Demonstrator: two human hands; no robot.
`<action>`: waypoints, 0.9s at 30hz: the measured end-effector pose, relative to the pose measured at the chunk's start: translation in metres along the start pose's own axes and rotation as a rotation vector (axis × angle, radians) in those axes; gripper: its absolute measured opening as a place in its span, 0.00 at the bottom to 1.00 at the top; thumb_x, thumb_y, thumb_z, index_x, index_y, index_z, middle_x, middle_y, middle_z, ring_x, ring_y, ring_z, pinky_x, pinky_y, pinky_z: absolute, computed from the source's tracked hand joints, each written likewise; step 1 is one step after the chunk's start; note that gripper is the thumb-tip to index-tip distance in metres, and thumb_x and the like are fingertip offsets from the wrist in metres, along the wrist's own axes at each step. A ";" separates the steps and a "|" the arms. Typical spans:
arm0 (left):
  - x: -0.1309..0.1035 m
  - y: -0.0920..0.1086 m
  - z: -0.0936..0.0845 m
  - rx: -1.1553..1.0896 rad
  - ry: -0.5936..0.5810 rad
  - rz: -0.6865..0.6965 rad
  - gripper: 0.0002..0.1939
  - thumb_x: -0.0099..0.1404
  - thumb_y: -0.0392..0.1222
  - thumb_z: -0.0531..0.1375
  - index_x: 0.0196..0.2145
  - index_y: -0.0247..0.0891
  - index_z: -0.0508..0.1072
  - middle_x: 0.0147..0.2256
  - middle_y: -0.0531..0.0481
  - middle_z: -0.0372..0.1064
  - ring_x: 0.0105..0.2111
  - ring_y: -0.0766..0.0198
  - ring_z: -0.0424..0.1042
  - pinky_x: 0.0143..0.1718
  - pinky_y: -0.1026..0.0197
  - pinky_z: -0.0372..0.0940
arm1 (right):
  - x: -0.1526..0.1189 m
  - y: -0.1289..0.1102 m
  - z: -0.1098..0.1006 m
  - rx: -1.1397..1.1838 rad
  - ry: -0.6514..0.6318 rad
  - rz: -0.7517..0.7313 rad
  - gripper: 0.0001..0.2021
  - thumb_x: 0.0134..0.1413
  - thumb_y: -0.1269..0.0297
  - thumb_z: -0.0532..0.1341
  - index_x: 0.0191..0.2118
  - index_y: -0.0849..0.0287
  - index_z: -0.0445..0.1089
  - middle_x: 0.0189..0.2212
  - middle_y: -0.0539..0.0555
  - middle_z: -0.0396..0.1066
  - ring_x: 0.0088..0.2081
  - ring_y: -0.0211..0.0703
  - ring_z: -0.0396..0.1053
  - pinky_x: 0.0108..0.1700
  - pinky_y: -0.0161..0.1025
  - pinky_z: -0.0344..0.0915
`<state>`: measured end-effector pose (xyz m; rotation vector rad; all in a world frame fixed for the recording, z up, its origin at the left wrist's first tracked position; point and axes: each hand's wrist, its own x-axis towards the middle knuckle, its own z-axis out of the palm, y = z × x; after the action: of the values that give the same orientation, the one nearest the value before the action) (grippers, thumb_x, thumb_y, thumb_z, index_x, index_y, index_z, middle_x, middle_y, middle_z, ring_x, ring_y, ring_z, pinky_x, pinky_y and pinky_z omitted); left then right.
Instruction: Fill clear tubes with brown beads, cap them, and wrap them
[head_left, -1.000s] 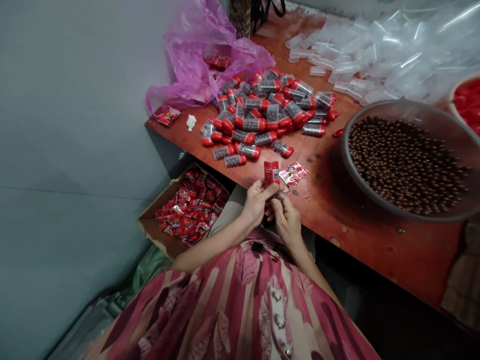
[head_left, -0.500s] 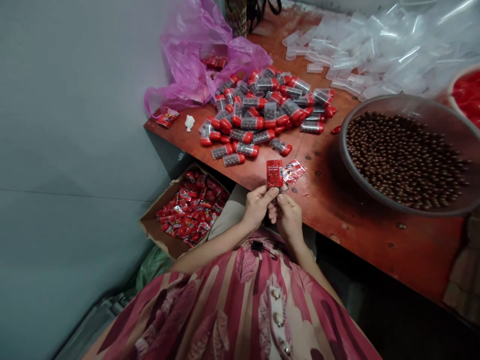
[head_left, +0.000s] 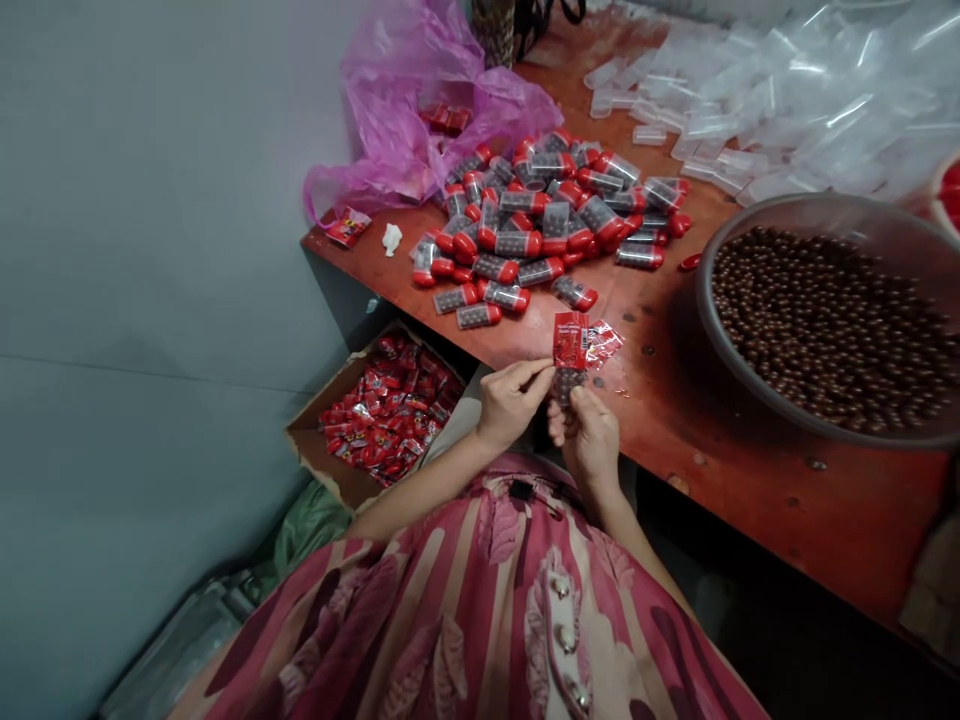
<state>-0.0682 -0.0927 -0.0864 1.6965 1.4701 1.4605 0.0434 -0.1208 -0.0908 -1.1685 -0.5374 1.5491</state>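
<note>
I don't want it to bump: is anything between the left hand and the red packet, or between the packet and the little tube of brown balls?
Nothing visible is. The left hand has its fingertips at a lower corner of the red packet, and the tube, in the right hand, shows right below it.

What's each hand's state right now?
Left hand: closed, fingertips pinched at the red packet's side edge.
Right hand: closed, holding the packet's dark lower part.

Bare worktop (head_left: pixel 757 510) is left at lower right; passage at upper right is blocked by the bowl (head_left: pixel 825 435).
</note>
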 end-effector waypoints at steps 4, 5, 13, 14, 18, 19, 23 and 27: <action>0.003 -0.003 -0.002 0.157 -0.028 0.180 0.08 0.64 0.36 0.56 0.33 0.35 0.76 0.28 0.49 0.77 0.27 0.69 0.75 0.32 0.68 0.67 | 0.000 0.002 -0.001 -0.046 -0.010 -0.023 0.14 0.50 0.53 0.62 0.29 0.60 0.66 0.19 0.46 0.69 0.14 0.28 0.62 0.12 0.25 0.56; 0.004 -0.004 -0.003 0.203 -0.037 0.216 0.08 0.64 0.36 0.56 0.32 0.35 0.75 0.28 0.50 0.76 0.27 0.69 0.74 0.32 0.68 0.66 | 0.000 0.002 -0.002 -0.055 -0.015 -0.028 0.14 0.50 0.53 0.62 0.29 0.60 0.66 0.19 0.46 0.69 0.13 0.28 0.61 0.12 0.25 0.56; 0.007 -0.011 -0.004 0.357 -0.064 0.349 0.06 0.64 0.34 0.55 0.30 0.35 0.71 0.26 0.51 0.74 0.25 0.70 0.72 0.30 0.68 0.63 | -0.002 0.003 -0.002 -0.048 -0.010 -0.020 0.14 0.50 0.53 0.62 0.29 0.61 0.66 0.18 0.46 0.69 0.13 0.28 0.61 0.12 0.25 0.55; 0.006 -0.012 -0.003 0.351 -0.060 0.346 0.06 0.64 0.34 0.55 0.30 0.35 0.71 0.26 0.51 0.74 0.25 0.70 0.72 0.30 0.68 0.63 | -0.002 0.004 -0.002 -0.039 -0.008 -0.018 0.14 0.50 0.53 0.62 0.28 0.61 0.66 0.18 0.46 0.69 0.13 0.28 0.61 0.12 0.25 0.55; 0.004 -0.011 -0.003 0.322 -0.045 0.323 0.05 0.63 0.34 0.55 0.31 0.35 0.71 0.26 0.51 0.74 0.25 0.70 0.72 0.30 0.68 0.64 | -0.001 0.005 -0.002 -0.026 -0.004 -0.014 0.14 0.49 0.53 0.63 0.28 0.61 0.66 0.19 0.46 0.69 0.13 0.29 0.62 0.12 0.25 0.56; 0.004 -0.010 -0.003 0.312 -0.046 0.321 0.05 0.63 0.34 0.55 0.31 0.35 0.71 0.27 0.51 0.74 0.26 0.70 0.72 0.31 0.68 0.65 | -0.001 0.005 -0.002 -0.029 -0.003 -0.015 0.14 0.49 0.53 0.63 0.28 0.61 0.66 0.19 0.46 0.69 0.13 0.29 0.62 0.12 0.25 0.56; 0.004 -0.008 -0.004 0.261 -0.042 0.327 0.06 0.64 0.36 0.55 0.34 0.35 0.72 0.30 0.48 0.76 0.30 0.68 0.75 0.34 0.67 0.67 | -0.001 0.005 -0.003 -0.041 -0.001 -0.025 0.14 0.50 0.54 0.62 0.30 0.60 0.67 0.19 0.46 0.69 0.13 0.29 0.62 0.12 0.25 0.56; 0.003 -0.011 -0.004 0.283 -0.031 0.384 0.06 0.64 0.34 0.55 0.35 0.34 0.72 0.30 0.48 0.76 0.30 0.68 0.75 0.35 0.67 0.68 | -0.002 0.005 -0.004 -0.068 -0.016 -0.033 0.13 0.51 0.54 0.62 0.29 0.60 0.66 0.18 0.45 0.68 0.13 0.29 0.61 0.13 0.25 0.56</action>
<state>-0.0769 -0.0876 -0.0934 2.2644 1.4442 1.4517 0.0443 -0.1250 -0.0961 -1.1938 -0.6208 1.5229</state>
